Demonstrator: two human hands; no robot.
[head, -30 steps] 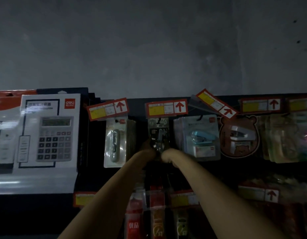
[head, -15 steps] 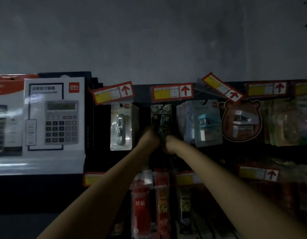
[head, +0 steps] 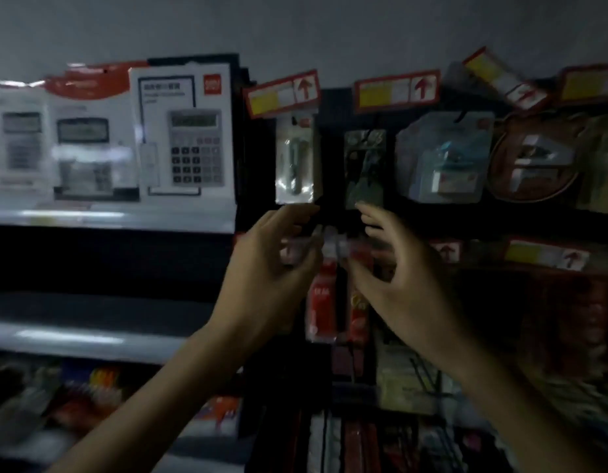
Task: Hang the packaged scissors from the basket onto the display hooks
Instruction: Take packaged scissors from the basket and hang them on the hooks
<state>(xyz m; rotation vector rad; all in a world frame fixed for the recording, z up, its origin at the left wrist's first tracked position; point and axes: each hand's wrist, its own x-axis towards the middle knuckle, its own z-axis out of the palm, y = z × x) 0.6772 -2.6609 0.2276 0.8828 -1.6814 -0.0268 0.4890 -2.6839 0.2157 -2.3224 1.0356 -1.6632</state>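
**Scissors pack on its hook, both hands loose below**

The scissors pack [head: 364, 165] hangs in the top row under a red price tag [head: 396, 93], between a clear pack [head: 295, 162] and a stapler pack [head: 442, 158]. The left hand [head: 268, 268] and right hand [head: 398, 271] are just below it, fingers released and grasping nothing. Calculator boxes [head: 186, 138] stand on the shelf to the left.

The left hand [head: 272, 268] and right hand [head: 403, 281] were bare. The left forearm [head: 166, 397] and right forearm [head: 500, 397] were slim and uncovered along all their visible length. Dimness and blur hid finer detail.
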